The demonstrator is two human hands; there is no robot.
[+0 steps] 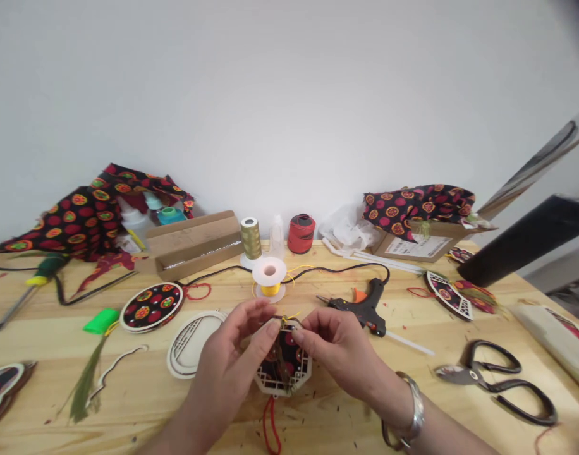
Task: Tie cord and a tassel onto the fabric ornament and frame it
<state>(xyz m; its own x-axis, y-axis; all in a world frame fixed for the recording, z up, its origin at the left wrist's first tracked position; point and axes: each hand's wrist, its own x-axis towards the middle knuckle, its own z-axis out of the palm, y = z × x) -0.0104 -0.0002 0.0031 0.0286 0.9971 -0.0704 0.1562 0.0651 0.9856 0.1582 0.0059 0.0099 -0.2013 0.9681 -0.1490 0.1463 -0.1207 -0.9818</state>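
An octagonal ornament [299,360], a pale lattice frame over dark patterned fabric, is between my two hands near the table's front. My left hand [239,354] is closed at its upper left edge, the thumb by the top. The thumb and finger of my right hand [339,347] pinch around the upper right edge. A green tassel [284,357] hangs down across the fabric, with a yellow thread [292,316] tied at its top between my fingertips. From the lower end trails a red cord loop [270,426]. My fingers partly hide the frame's sides.
Behind my hands stands a yellow thread spool [269,281]. A black glue gun [365,306] and scissors [498,379] lie right. Left are a round fabric ornament [152,308], a pale round frame [188,354], a loose tassel [90,379] and a screwdriver [31,291].
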